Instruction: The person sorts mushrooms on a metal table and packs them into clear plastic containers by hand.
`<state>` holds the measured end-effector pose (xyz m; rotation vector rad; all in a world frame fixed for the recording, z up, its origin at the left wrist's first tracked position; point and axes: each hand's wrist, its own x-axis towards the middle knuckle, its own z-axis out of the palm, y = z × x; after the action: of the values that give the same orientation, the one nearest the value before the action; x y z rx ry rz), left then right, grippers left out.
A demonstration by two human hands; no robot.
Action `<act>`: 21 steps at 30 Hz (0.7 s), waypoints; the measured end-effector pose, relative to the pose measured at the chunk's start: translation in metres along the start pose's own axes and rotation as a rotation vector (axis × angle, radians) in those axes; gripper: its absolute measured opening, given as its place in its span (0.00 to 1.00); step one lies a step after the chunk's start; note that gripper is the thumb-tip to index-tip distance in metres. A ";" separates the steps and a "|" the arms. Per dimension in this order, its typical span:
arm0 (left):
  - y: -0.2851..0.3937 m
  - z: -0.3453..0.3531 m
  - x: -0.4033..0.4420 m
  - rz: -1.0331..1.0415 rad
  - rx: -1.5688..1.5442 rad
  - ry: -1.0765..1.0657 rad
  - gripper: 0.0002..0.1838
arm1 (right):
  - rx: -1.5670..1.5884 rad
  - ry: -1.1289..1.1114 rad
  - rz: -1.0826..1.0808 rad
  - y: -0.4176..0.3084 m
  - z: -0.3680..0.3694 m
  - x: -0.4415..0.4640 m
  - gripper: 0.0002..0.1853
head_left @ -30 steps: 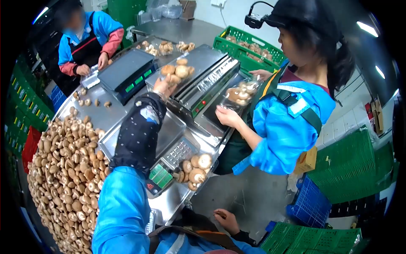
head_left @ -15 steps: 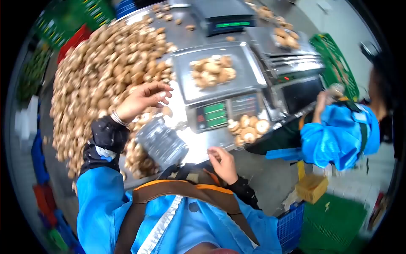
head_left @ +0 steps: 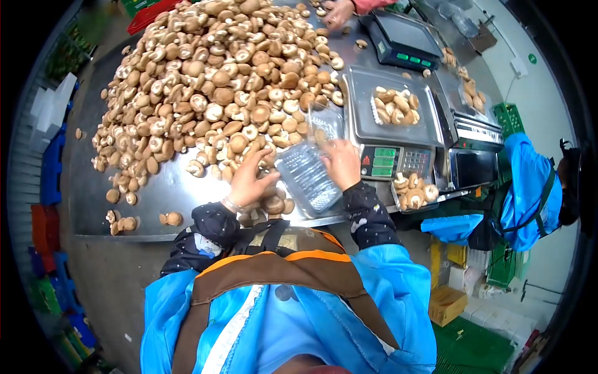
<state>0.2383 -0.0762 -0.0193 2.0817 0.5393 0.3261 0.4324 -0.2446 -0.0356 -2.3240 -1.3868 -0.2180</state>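
Note:
A clear ribbed plastic tray (head_left: 306,177) lies near the front edge of the metal table. Pinching its right rim is my right hand (head_left: 344,163). My left hand (head_left: 250,182) holds nothing and has its fingers apart, just left of the tray beside the shiitake mushrooms. Behind the tray, a second clear plastic piece (head_left: 326,122) stands against the big mushroom pile (head_left: 218,93). A filled mushroom tray (head_left: 396,107) sits on the weighing scale (head_left: 374,134), right of my hands. More mushrooms in a tray (head_left: 413,192) rest at the scale's front right corner.
A second scale (head_left: 405,40) stands at the back, with a co-worker's hand (head_left: 339,14) left of it. At right are a dark-screened machine (head_left: 471,168) and another person in a blue jacket (head_left: 529,187). A few loose mushrooms (head_left: 171,219) lie near the table's front left.
The view has shifted, and the table and scale appear farther right. My right hand has come up from the table edge onto the tray. My left hand has come down closer to the tray.

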 end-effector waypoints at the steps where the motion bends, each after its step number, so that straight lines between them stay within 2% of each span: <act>1: -0.010 -0.005 -0.002 -0.020 -0.177 0.013 0.29 | 0.058 0.026 0.009 -0.005 0.000 0.005 0.11; 2: -0.022 -0.008 -0.003 -0.036 -0.356 0.033 0.28 | 0.117 0.049 0.009 -0.012 0.001 0.009 0.08; 3: -0.015 -0.022 -0.004 -0.098 -0.478 0.009 0.27 | 0.177 0.210 -0.018 -0.029 -0.004 0.013 0.06; 4: -0.018 -0.033 -0.003 -0.127 -0.621 -0.070 0.36 | 0.386 0.218 0.015 -0.047 -0.009 0.015 0.07; 6: -0.002 -0.054 -0.004 -0.155 -0.782 0.014 0.46 | 0.606 0.154 0.022 -0.084 -0.018 0.016 0.07; 7: 0.001 -0.068 0.001 -0.155 -0.799 0.064 0.52 | 0.890 0.023 0.092 -0.108 -0.025 0.015 0.07; 8: -0.001 -0.081 0.007 -0.043 -0.757 0.205 0.52 | 1.164 -0.115 0.171 -0.132 -0.031 0.010 0.08; 10: -0.011 -0.109 0.019 0.113 -0.393 0.316 0.53 | 1.337 -0.431 0.121 -0.162 -0.032 -0.002 0.10; 11: -0.003 -0.117 0.010 -0.017 -0.541 0.171 0.50 | 1.369 -0.587 0.140 -0.169 -0.033 -0.005 0.12; 12: -0.011 -0.119 0.007 0.003 -0.561 0.015 0.40 | 1.397 -0.743 0.158 -0.174 -0.032 -0.003 0.14; 13: -0.017 -0.119 0.001 -0.084 -0.654 -0.087 0.33 | 1.239 -0.913 -0.060 -0.170 -0.037 0.003 0.19; 14: -0.022 -0.116 -0.007 -0.174 -0.750 -0.196 0.26 | 1.398 -1.064 -0.188 -0.163 -0.031 0.004 0.29; 15: -0.027 -0.109 -0.011 -0.188 -0.738 -0.107 0.21 | 1.569 -1.111 -0.109 -0.157 -0.034 0.007 0.32; 16: -0.024 -0.109 -0.013 -0.198 -0.798 -0.111 0.20 | 1.739 -1.150 -0.017 -0.151 -0.037 0.009 0.34; 17: -0.017 -0.111 -0.015 -0.210 -0.861 -0.118 0.20 | 1.876 -1.176 0.257 -0.133 -0.016 0.002 0.33; 18: -0.011 -0.112 -0.016 -0.222 -0.923 -0.125 0.19 | 1.976 -1.100 0.311 -0.140 -0.028 0.015 0.28; 20: -0.006 -0.109 -0.013 -0.165 -0.843 -0.122 0.19 | 1.639 -0.923 0.465 -0.150 -0.031 0.031 0.24; 21: -0.006 -0.107 -0.010 -0.133 -0.803 -0.126 0.19 | 1.568 -0.905 0.444 -0.153 -0.032 0.039 0.21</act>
<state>0.1824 -0.0003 0.0322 1.2736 0.3801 0.2714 0.3211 -0.1638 0.0494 -1.1601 -0.6570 1.5804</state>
